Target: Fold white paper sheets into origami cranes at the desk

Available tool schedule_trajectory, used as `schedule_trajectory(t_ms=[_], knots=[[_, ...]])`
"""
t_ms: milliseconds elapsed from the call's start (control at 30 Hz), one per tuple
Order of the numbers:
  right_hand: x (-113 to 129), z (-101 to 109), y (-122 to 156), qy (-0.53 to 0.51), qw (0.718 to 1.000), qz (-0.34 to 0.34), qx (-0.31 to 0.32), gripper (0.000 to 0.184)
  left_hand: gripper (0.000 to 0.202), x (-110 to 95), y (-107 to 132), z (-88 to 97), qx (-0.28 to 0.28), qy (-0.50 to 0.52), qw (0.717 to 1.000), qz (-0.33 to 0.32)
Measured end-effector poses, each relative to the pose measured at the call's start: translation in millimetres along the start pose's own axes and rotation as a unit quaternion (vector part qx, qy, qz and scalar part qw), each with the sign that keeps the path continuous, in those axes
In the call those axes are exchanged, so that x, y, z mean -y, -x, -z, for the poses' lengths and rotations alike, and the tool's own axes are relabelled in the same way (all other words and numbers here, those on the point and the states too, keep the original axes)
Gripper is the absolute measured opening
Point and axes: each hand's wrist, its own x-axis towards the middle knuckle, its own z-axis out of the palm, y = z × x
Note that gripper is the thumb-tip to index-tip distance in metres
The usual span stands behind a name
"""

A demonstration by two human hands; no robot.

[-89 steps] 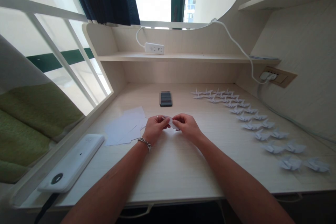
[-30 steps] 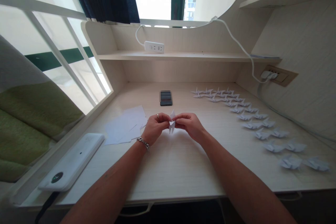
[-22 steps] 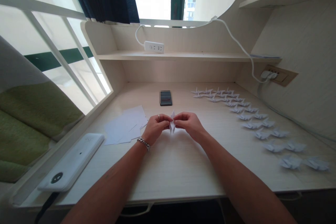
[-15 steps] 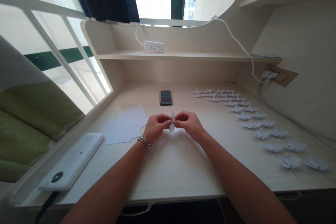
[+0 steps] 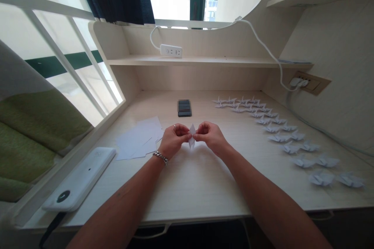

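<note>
In front of me spreads the pale tabletop (image 5: 198,190), with a shelf (image 5: 201,61) above its back edge. Folded paper cranes (image 5: 279,137) line the right side in rows, from near the back edge down to the front right corner. Along the left edge, close to the front left corner, lies a long white device (image 5: 83,177); loose white sheets (image 5: 137,140) overlap beside it, farther back. The left hand (image 5: 172,139) and right hand (image 5: 212,137) meet around mid-tabletop, fingertips pinched narrow from either side on one folded white paper, its points aimed at the back and front edges. A small dark block (image 5: 184,109) sits toward the back edge. A chain bracelet (image 5: 160,157) circles the left wrist.
</note>
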Motion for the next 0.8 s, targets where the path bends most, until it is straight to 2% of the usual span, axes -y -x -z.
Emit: schedule_trajectory(t_ms=[100,233,433,533,633,700,800], knots=[[-1,-2,0,-0.021,1.000,-0.011,-0.009,0.040,0.035,0,0,-1.1,-0.023,-0.004,1.000,-0.019],[-4,-4,0,-0.022,0.999,-0.034,0.026,0.039,0.034,-2,1,-2.7,-0.037,-0.020,0.999,-0.020],[-1,-4,-1,-0.028,0.999,0.015,0.010,0.039,0.034,-5,2,-6.0,-0.033,-0.012,0.999,-0.023],[-3,-6,1,0.056,0.995,0.071,-0.036,0.028,0.034,-1,0,-3.7,-0.053,-0.025,0.998,-0.038],[-7,-7,3,0.188,0.969,0.144,-0.073,0.013,0.033,5,-2,-0.8,-0.083,-0.090,0.991,-0.062],[-8,-7,3,0.216,0.962,0.151,-0.071,0.011,0.031,7,-1,-0.2,-0.096,-0.131,0.983,-0.083],[-9,-7,3,0.194,0.972,0.126,-0.048,0.017,0.028,7,1,-1.3,-0.088,-0.151,0.979,-0.106]])
